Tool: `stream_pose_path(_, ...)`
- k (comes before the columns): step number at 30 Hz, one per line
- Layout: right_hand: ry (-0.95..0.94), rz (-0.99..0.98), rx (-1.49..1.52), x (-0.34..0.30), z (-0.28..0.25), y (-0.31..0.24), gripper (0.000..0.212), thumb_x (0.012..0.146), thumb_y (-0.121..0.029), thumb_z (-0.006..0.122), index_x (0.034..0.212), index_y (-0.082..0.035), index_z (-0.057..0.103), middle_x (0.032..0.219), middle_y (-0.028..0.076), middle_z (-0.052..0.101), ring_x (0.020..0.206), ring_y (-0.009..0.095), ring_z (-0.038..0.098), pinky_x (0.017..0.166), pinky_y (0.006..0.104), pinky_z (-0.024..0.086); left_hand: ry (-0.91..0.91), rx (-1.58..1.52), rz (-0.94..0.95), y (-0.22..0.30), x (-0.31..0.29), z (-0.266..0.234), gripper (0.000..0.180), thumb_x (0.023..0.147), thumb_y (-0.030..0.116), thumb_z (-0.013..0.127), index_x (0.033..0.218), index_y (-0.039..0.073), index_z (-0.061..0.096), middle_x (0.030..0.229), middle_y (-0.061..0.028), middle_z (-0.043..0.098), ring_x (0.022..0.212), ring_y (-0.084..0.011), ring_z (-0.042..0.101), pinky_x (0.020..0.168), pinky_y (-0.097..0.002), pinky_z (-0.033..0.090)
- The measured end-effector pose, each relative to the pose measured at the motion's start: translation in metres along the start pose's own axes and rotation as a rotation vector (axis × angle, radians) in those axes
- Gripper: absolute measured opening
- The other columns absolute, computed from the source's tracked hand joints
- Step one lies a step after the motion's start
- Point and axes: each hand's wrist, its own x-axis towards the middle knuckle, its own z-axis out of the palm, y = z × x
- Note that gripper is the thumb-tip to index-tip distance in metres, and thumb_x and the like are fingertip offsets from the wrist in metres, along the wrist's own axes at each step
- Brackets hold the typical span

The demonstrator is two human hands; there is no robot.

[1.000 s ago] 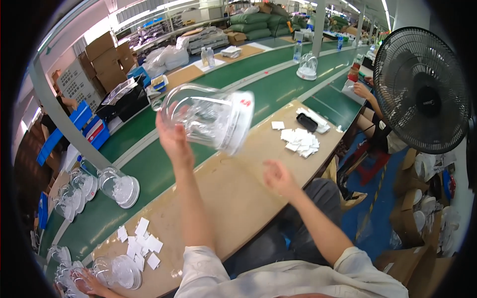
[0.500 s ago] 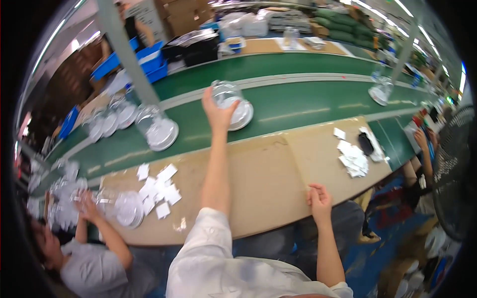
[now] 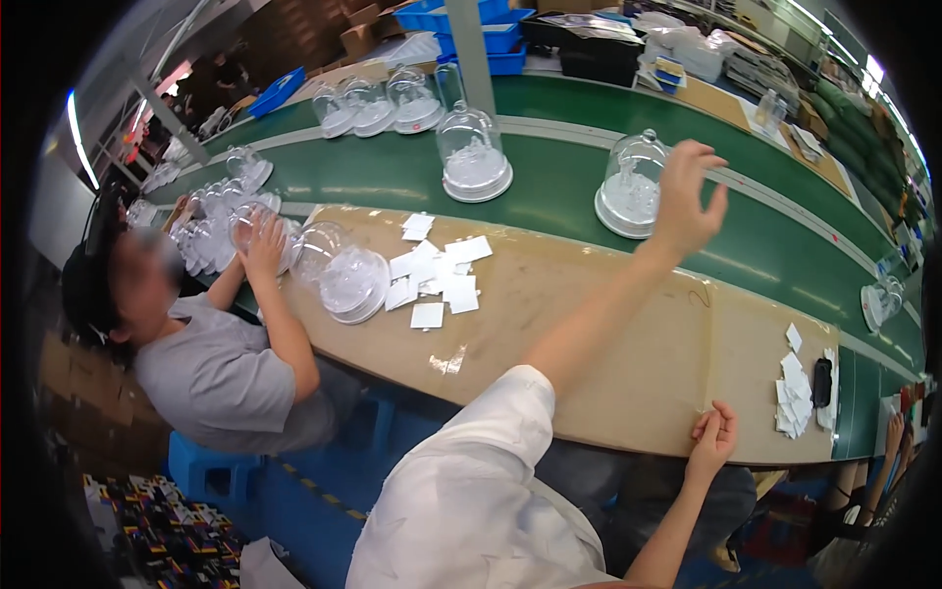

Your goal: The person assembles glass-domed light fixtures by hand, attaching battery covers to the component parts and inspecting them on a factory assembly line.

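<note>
My left hand (image 3: 692,201) is stretched out over the green conveyor belt with its fingers spread and nothing in them. Close by its thumb side, a clear dome cover (image 3: 633,187) with a knob on top stands upright on a round white base; the hand overlaps its right edge. A second dome cover (image 3: 475,155) stands on the belt farther left. Near the front edge of the brown work board (image 3: 608,344) is my right hand (image 3: 714,439), its fingers loosely curled and slightly apart, with no object visible in them.
White square cards (image 3: 432,275) lie in a loose pile on the board's left part, and more cards (image 3: 795,393) lie at right beside a black object (image 3: 822,383). A co-worker (image 3: 226,363) at left handles clear domes. A grey post (image 3: 471,59) rises beyond the belt.
My left hand has let go of the dome cover and moved off to its right. The view has swung left, so the scene sits farther right. My right hand stays by the board edge.
</note>
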Motion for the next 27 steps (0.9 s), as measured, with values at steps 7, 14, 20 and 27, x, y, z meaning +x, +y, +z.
stream_pose_path(7, -0.042, -0.044, -0.007, 0.001, -0.001, -0.001, 0.013, 0.097, -0.005, 0.046, 0.105, -0.001, 0.056, 0.069, 0.000, 0.049, 0.058, 0.006, 0.042, 0.051, 0.0188, 0.034, -0.211, 0.027, -0.049, 0.003, -0.018, 0.008, 0.035, 0.073, 0.010, 0.066, 0.106, 0.005, 0.056, 0.125, -0.0175, 0.044, 0.125, -0.0401, 0.036, 0.106, -0.0534, 0.025)
stream_pose_path(14, -0.043, -0.030, -0.026, 0.002, 0.000, 0.001, 0.014, 0.097, -0.006, 0.046, 0.107, -0.001, 0.055, 0.069, 0.000, 0.048, 0.057, 0.006, 0.042, 0.051, 0.0183, 0.034, -0.573, 0.385, -0.366, -0.028, -0.032, -0.002, 0.055, 0.074, 0.025, 0.070, 0.121, 0.001, 0.052, 0.143, -0.0257, 0.028, 0.141, -0.0429, 0.006, 0.104, -0.0712, 0.004)
stream_pose_path(20, -0.049, -0.045, -0.032, 0.001, 0.000, 0.000, 0.014, 0.097, -0.007, 0.046, 0.107, -0.001, 0.055, 0.070, 0.001, 0.049, 0.058, 0.006, 0.043, 0.052, 0.0182, 0.035, -0.740, 0.433, -0.432, -0.027, -0.027, -0.009, 0.060, 0.077, 0.033, 0.067, 0.126, 0.003, 0.050, 0.146, -0.0281, 0.021, 0.142, -0.0404, -0.006, 0.103, -0.0720, 0.001)
stream_pose_path(27, 0.046, -0.021, -0.009, -0.004, -0.001, -0.004, 0.012, 0.096, -0.005, 0.048, 0.104, -0.002, 0.056, 0.069, 0.000, 0.051, 0.059, 0.005, 0.045, 0.052, 0.0175, 0.036, -0.624, 0.066, -0.380, -0.025, -0.031, 0.012, 0.044, 0.081, 0.028, 0.066, 0.117, 0.004, 0.058, 0.120, -0.0181, 0.055, 0.117, -0.0332, 0.050, 0.101, -0.0404, 0.038)
